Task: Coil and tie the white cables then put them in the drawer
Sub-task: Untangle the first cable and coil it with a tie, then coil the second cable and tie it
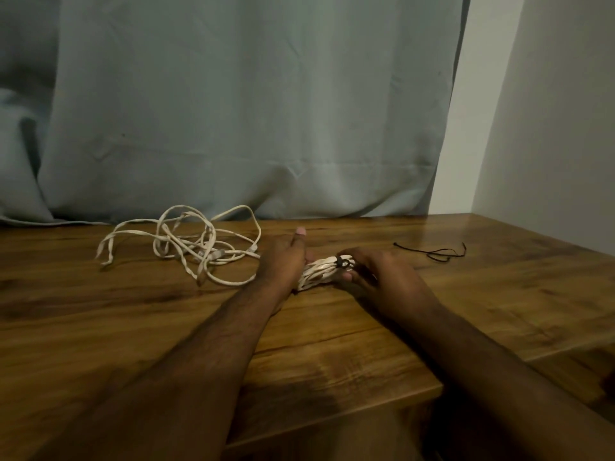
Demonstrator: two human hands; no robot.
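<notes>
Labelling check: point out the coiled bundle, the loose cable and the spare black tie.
coiled bundle (319,272): head view, middle of the white coil between the hands.
loose cable (186,244): head view, centre of the tangle.
black tie (432,251): head view, mid-strand on the table.

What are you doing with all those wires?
A person is bundling white cables on a wooden table. Both hands hold one coiled bundle, which has a black tie around it; the left hand steadies it, the right hand works at the tie. More loose cable lies tangled to the left, another black tie to the right.
</notes>
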